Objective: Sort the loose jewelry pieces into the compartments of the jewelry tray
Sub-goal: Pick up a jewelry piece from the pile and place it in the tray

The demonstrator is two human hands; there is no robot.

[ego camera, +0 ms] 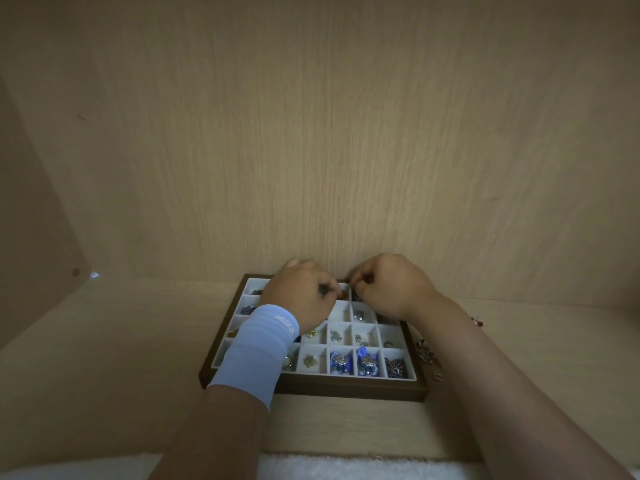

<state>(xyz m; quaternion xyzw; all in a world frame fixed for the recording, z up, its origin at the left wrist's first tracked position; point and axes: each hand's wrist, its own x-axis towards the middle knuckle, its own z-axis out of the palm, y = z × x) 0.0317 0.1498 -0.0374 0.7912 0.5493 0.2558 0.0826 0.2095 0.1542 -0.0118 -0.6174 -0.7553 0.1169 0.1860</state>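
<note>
You are facing a pale wood-grain back panel (346,133), side panel (31,237) slanting in left of it, matching shelf (121,341) lying below it

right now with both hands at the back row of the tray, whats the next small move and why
Probably ease the small orange piece pinched by the left hand into the back-row compartment under it and release. The right hand is curled close beside it, and loose pieces wait right of the tray.

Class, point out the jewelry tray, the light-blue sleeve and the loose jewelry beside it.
jewelry tray (346,388): head view, brown front rim.
light-blue sleeve (255,351): head view, its middle.
loose jewelry (426,352): head view, silver piece right of tray.
</note>
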